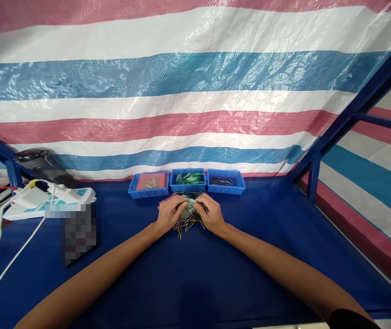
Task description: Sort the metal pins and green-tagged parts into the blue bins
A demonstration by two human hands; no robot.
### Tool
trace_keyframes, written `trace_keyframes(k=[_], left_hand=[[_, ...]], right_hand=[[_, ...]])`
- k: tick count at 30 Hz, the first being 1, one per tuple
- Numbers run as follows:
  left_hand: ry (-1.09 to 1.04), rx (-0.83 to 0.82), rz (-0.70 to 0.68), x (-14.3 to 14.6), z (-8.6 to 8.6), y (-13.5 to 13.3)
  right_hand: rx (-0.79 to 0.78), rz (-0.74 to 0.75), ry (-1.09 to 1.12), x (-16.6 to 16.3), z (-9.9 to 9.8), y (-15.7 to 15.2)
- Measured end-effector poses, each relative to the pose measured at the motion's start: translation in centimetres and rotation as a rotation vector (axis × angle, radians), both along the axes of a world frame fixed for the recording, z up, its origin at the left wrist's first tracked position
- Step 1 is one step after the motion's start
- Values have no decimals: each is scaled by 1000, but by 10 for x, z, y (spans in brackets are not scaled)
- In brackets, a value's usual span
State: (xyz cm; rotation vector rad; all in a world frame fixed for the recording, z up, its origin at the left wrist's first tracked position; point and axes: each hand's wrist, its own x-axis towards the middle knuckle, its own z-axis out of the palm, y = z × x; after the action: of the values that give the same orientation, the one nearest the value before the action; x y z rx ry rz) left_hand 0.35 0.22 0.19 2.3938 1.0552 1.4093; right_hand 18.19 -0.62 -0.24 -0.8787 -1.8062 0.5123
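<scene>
My left hand (169,213) and my right hand (211,214) meet over a small pile of thin metal pins (188,224) on the blue table (195,274). The fingers of both hands are curled together around a small greenish packet (190,205) held between them. Just behind the hands stand three small blue trays: the left tray (149,183) with a pink lining, the middle tray (188,179) with green packets, the right tray (225,182) with dark pins.
A white power strip (50,199) with white cables lies at the left, a dark device (39,162) behind it. A striped tarp (182,91) backs the table. A blue metal frame (346,119) rises at the right.
</scene>
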Motion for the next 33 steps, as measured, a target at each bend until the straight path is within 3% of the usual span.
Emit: trace_keyframes(k=[6,11,19,23,27,33], left_hand=[[23,-22,-42,2,3,1],[-45,-24,28,-1,1,-1],[57,-48,-72,2,2,4],[-14,-42,-10,3,5,1],[29,-1,-64,3,6,-1],[31,-36,-36,3,3,1]], right_hand=[[-80,3,80,0,0,-1],[-141,43,30,-2,1,1],[-50,3,-44,0,1,3],[-62,-71,17,-1,2,3],[-25,-33,20,-1,2,2],[-14,-75,52,0,2,1]])
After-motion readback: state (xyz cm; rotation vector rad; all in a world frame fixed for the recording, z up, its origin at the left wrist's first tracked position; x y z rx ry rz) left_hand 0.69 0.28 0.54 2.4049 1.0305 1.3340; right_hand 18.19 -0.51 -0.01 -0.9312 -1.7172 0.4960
